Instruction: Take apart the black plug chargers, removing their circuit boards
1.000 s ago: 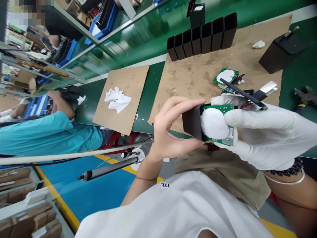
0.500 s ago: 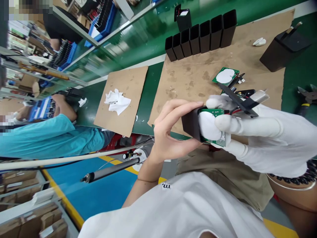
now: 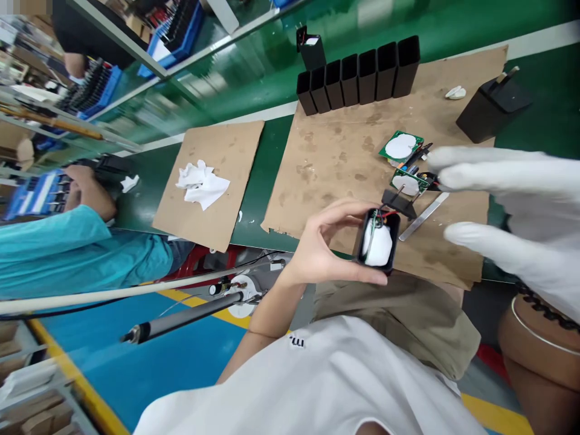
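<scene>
My bare left hand [image 3: 326, 251] is wrapped round a small black plastic case [image 3: 394, 244], its open end facing up and to the right. Inside the case sits a circuit board with a white blob [image 3: 377, 244]. Red and dark wires lead from it to a black plug cover with two pins [image 3: 401, 204], outside the case. My right hand [image 3: 539, 211], in a white glove, is apart from the case with thumb and fingers spread, holding nothing. Between the hands a thin metal strip [image 3: 423, 217] lies on the cardboard. Two green circuit boards [image 3: 401, 146] with white blobs lie near my right fingertips.
Several empty black cases [image 3: 348, 81] stand in a row at the back of the cardboard sheet [image 3: 326, 163]. A larger black block with prongs [image 3: 492, 109] stands at the right. White cloth [image 3: 203, 184] lies on another sheet. A co-worker in a turquoise shirt [image 3: 58, 248] sits at the left.
My right hand has let go of the circuit board and drawn away to the right, opening. The board now sits deeper in the case, whose open end has turned up toward me.
</scene>
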`<state>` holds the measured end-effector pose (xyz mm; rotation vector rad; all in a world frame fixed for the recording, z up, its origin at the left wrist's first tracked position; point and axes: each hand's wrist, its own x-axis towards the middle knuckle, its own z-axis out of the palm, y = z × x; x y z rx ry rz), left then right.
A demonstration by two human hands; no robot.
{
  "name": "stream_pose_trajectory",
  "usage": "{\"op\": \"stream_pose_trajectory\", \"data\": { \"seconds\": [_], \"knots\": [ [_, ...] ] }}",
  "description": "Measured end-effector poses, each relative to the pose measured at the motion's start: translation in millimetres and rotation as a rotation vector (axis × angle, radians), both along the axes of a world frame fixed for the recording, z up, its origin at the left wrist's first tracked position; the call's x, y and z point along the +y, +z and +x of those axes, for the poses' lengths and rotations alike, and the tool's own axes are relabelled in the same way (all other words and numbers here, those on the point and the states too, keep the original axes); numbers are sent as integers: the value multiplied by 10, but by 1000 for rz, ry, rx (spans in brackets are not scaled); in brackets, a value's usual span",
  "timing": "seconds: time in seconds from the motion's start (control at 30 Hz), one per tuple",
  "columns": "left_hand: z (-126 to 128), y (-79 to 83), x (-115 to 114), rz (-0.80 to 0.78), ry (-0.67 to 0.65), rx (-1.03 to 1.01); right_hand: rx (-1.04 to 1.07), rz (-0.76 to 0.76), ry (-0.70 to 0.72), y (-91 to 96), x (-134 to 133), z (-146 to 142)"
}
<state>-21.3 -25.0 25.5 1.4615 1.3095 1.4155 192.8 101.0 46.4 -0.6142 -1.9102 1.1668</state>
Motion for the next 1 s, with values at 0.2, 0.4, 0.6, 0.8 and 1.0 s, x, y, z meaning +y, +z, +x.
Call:
{"op": "stream_pose_trajectory", "data": {
  "seconds": [0.2,0.4,0.6,0.8,1.0],
  "knots": [
    [52,18,-11,-178,-125,-106,-5,78,192,-27,-14,-107],
    [369,-143,-5,159,393,295,-205,399,-156,39,-375,-98],
    [491,-434,34,181,547,452,-666,687,-300,4,-652,-245],
    [436,-590,59,197,594,375,-670,592,-296,-142,-656,-430],
    [353,-606,-32,182,578,364,-392,587,-247,-373,-647,-546]
  ]
}}
